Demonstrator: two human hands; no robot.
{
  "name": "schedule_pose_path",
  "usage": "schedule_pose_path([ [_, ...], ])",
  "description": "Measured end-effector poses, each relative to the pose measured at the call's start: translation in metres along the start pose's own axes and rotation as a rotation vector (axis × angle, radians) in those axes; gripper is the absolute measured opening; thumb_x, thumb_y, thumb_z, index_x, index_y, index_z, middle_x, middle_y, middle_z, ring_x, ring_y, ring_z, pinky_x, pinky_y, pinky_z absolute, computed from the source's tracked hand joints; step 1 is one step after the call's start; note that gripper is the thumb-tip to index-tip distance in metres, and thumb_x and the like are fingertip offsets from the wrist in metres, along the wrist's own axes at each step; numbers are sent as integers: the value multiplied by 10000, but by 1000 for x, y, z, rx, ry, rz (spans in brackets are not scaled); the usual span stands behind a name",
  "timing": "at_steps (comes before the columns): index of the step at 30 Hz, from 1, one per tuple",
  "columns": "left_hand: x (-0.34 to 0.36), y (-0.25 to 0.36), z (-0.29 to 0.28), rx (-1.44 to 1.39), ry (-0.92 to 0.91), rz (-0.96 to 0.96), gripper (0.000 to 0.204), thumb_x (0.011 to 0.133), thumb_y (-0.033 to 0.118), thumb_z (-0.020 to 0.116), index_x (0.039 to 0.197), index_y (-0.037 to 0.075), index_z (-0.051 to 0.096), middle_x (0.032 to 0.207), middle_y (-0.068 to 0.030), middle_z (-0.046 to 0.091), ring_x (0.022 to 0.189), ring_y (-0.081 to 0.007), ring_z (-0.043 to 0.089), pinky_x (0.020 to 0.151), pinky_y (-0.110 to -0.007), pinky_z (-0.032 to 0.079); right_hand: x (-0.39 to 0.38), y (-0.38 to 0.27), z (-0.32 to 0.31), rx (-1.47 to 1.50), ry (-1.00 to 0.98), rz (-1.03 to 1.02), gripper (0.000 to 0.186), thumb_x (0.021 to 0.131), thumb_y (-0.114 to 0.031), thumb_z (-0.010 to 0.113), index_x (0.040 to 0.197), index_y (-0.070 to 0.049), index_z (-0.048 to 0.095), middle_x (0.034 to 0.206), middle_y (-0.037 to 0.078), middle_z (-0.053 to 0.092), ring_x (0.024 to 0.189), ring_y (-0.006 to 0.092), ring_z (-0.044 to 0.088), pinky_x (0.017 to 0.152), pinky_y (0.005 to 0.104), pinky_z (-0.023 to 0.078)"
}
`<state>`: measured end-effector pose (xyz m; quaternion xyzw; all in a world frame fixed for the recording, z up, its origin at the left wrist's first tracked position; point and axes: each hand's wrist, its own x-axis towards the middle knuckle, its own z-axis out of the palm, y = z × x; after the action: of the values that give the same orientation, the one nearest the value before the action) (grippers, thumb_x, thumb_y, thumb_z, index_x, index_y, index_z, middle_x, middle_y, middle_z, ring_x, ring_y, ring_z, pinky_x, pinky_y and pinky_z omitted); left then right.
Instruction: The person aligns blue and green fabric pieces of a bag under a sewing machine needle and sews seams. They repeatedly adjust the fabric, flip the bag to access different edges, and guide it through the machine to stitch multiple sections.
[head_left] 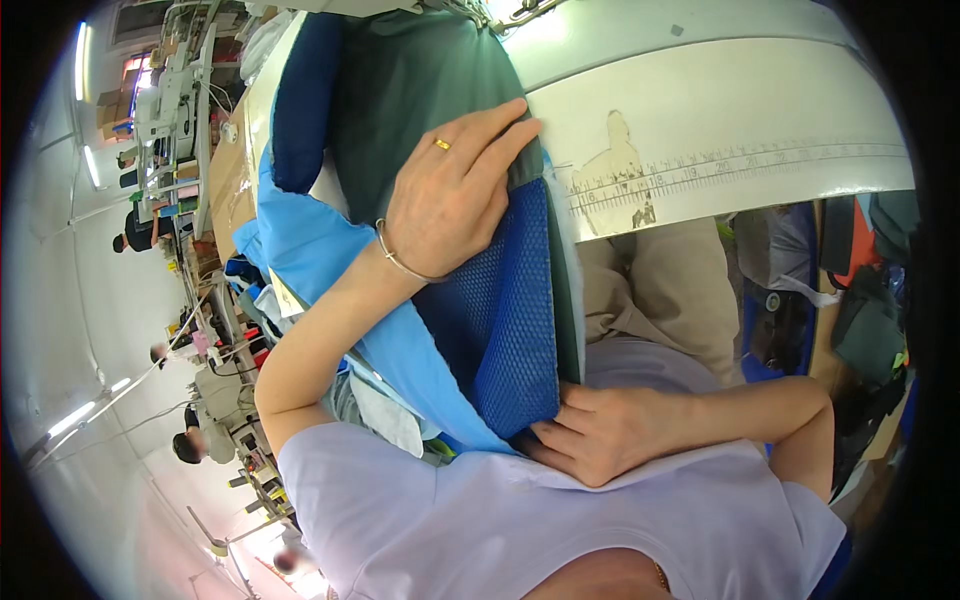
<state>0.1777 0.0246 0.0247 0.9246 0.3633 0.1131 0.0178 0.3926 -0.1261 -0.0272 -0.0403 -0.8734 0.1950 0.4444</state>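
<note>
Right grip (608, 432) pinching near end of blue mesh panel (520, 335), left grip (455, 188) flat over far end

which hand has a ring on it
The left hand, on the green fabric: it wears a gold ring and silvery bangle; the right hand shows neither.

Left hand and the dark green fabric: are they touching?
Touching. The head view shows the left hand laid palm-down over the dark green fabric, with no gap visible between them.
</note>
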Motion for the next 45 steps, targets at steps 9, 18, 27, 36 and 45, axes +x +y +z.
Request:
schedule_pose_path([
  [9, -8, -1, 1, 24, 12, -13, 585, 765, -99, 615, 1321, 77, 655, 1289, -142, 621, 1083, -335, 646, 908, -406, 540, -10, 24, -11, 73, -11, 30, 246, 774, -191, 633, 916, -7, 716, 914, 72, 689, 855, 225, 660, 867, 364, 530],
  [18, -7, -2, 1, 88, 14, 103, 598, 692, -96, 663, 1229, 166, 695, 1192, -120, 623, 1065, -334, 657, 836, -411, 571, -38, 58, -22, -20, 144, 828, 269, 760, -43, 665, 1026, -14, 696, 930, 106, 691, 787, 305, 669, 679, 407, 558],
  [27, -13, -9, 5, -39, 124, 86, 438, 686, -119, 683, 1067, 97, 676, 1014, -116, 618, 976, -324, 708, 711, -375, 567, -3, 62, -39, -290, 136, 610, 309, 766, -3, 675, 1072, -13, 717, 1014, 85, 703, 842, 283, 667, 721, 373, 544],
  [36, -15, -13, 8, -114, 188, 73, 421, 690, -133, 689, 1055, 77, 675, 1021, -121, 634, 894, -315, 690, 724, -373, 562, 33, 127, -44, -566, 7, 411, 374, 703, -97, 668, 1063, -1, 708, 1126, 129, 630, 1098, 305, 595, 902, 410, 521],
  [45, -13, -14, 8, -113, 116, 100, 483, 717, -99, 638, 1182, 20, 690, 1255, -144, 686, 1053, -346, 662, 947, -438, 555, 31, 124, -48, -592, -23, 360, 242, 753, -92, 722, 972, 6, 689, 1038, 129, 613, 1112, 296, 586, 949, 425, 510],
])
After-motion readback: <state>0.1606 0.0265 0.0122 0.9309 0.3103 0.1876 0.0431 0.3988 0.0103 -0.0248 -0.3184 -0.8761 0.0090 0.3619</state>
